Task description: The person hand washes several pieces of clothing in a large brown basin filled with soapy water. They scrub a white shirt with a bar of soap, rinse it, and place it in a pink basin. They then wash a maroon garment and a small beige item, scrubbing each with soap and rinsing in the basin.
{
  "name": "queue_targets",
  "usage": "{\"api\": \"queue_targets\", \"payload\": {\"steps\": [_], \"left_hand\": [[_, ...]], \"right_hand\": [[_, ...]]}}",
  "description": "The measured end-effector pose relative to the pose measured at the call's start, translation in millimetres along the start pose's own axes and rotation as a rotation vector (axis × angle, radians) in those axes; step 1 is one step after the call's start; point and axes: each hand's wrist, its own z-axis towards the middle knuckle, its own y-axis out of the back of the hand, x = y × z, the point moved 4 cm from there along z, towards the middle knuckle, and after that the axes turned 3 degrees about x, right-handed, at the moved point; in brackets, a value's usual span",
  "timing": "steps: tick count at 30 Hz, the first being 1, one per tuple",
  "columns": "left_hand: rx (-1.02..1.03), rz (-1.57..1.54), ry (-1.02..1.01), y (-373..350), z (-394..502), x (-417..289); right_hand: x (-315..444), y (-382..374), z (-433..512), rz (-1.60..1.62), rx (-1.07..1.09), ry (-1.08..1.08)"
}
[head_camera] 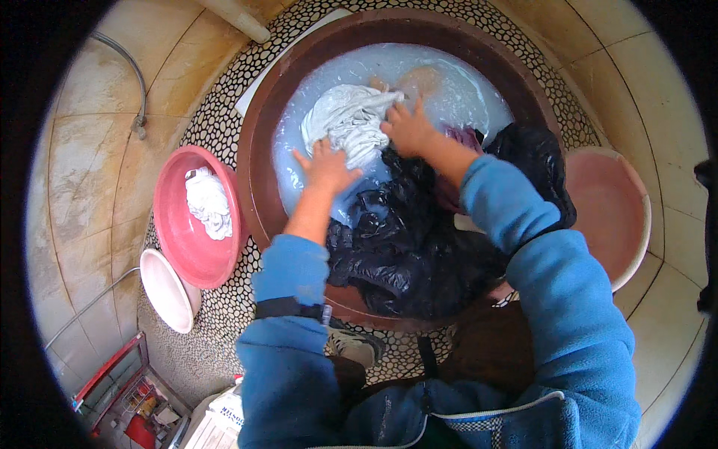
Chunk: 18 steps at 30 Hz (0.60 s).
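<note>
A large brown tub (pixel 261 185) holds cloudy bluish water (pixel 359 62). In it lies a bunched, wet white cloth (pixel 350 120). My left hand (pixel 325 166) rests at the cloth's near left edge with its fingers spread. At the cloth's right side is my right hand (pixel 408 128), fingers apart, over or touching the fabric. Wet black garments (pixel 404 258) are heaped in the near part of the tub and up over its right wall. A purplish cloth (pixel 463 136) shows beside my right forearm. What lies under the water is blurred.
To the left, a pink basin (pixel 168 219) holds a crumpled white cloth (pixel 208 202), with a smaller white basin (pixel 168 292) beside it. Another pinkish basin (pixel 606 207) stands right of the tub. Tiled walls surround the pebbled floor (pixel 216 118). A hose (pixel 134 70) hangs at left.
</note>
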Motion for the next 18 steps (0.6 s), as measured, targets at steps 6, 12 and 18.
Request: {"api": "queue_targets", "payload": {"steps": [6, 12, 18], "left_hand": [[0.211, -0.415, 0.043, -72, 14, 17], [-0.272, 0.094, -0.074, 16, -8, 84], [-0.426, -0.365, -0.137, 101, -57, 44]], "right_hand": [[-29, -47, 12, -0.001, 0.241, -0.045], [-54, 30, -8, 0.055, -0.35, 0.357], [-41, 173, -40, 0.669, -0.738, 0.411]]}}
